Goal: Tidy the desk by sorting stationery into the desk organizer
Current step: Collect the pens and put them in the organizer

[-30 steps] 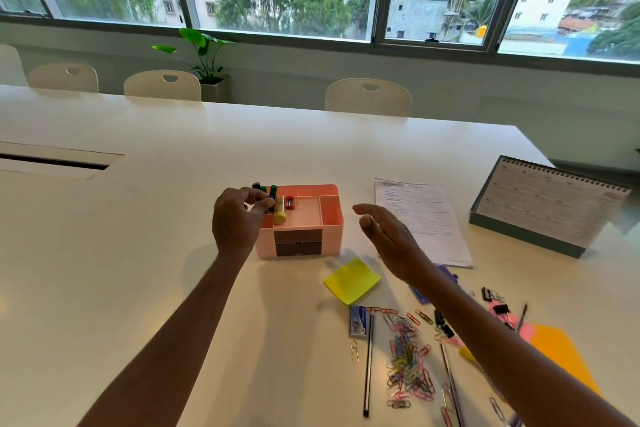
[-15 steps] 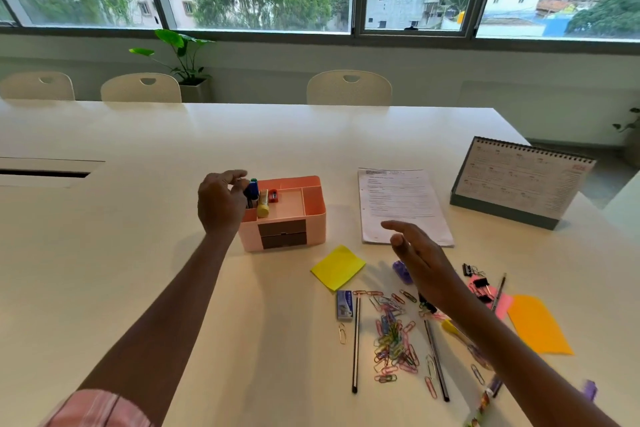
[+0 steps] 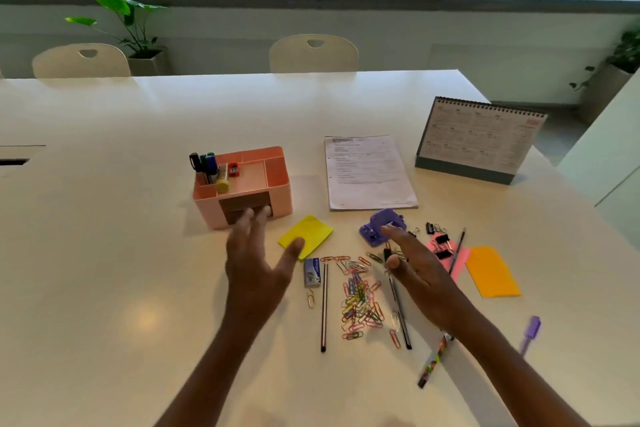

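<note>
The pink desk organizer stands at mid-table with markers, a yellow glue stick and a red sharpener in its left compartments. My left hand hovers open just in front of it, fingertips near its drawer. My right hand is open over the loose stationery: a pile of coloured paper clips, black pencils, a purple stapler, a staples box, yellow sticky notes and black binder clips. Neither hand holds anything.
A printed sheet and a standing desk calendar lie right of the organizer. Orange and pink notes, a patterned pen and a purple pen sit at the right. Chairs stand along the far table edge.
My left hand has let go of the markers in the organizer and drawn back toward me, opening. My right hand has dropped lower over the paper clips. The view has tilted down.
</note>
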A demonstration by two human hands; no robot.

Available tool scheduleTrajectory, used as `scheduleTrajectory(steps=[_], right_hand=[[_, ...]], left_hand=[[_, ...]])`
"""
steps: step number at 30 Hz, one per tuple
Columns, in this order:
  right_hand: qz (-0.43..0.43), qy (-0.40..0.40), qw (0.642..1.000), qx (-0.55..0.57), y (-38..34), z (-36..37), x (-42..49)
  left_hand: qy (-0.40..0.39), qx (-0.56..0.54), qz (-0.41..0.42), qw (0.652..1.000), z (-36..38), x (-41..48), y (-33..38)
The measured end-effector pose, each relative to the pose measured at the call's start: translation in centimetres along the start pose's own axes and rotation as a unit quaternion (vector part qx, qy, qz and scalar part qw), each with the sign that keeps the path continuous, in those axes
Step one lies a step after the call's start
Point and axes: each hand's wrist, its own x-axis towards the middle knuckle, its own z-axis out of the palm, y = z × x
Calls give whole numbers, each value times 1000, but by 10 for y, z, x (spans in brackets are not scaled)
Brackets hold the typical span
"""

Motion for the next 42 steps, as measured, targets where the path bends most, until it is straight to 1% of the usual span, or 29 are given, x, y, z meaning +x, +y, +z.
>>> scheduleTrajectory(steps=[2,4,7,9,12,15,21,25,30,33,35,37,39,40,42], right_hand=[[10,36,999,-21,5,-1,-13],[10,89,994,-67,7,0,-27],[-7,133,980,-146,13,8,-44],[13,130,977,-169,14,15,-51],[44,125,968,-214,8,23,-55],[62,97,957,-268,3,29,-55],[108,59,941,-315,-7,25,-50],[147,60,935,-317,-10,23,-47],[138,81,959,-236,-15,23,-49],[123,90,977,-148,-19,25,-49],[129,86,986,-66,-23,25,-48],[141,75,985,71,-29,24,-44],[144,49,965,214,-37,24,-41],[142,39,952,268,-41,25,-40],[134,34,939,316,-50,30,-36]], left_hand=[[-37,33,-8,999,11,-24,4],[-68,42,-29,996,16,-42,12],[-148,34,-98,984,23,-57,25],[-167,46,-119,978,28,-63,30],[-170,109,-105,974,34,-64,35],[-184,144,-107,966,35,-60,37],[-202,132,-110,964,32,-56,45],[-190,141,-107,966,31,-56,48],[-180,158,-87,967,32,-54,53],[-191,152,-92,965,31,-54,55],[-190,128,-88,969,31,-55,52],[-187,70,-93,976,28,-54,50],[-194,-40,-115,973,24,-52,50],[-201,-110,-132,964,22,-51,50],[-216,-237,-158,934,17,-49,52]])
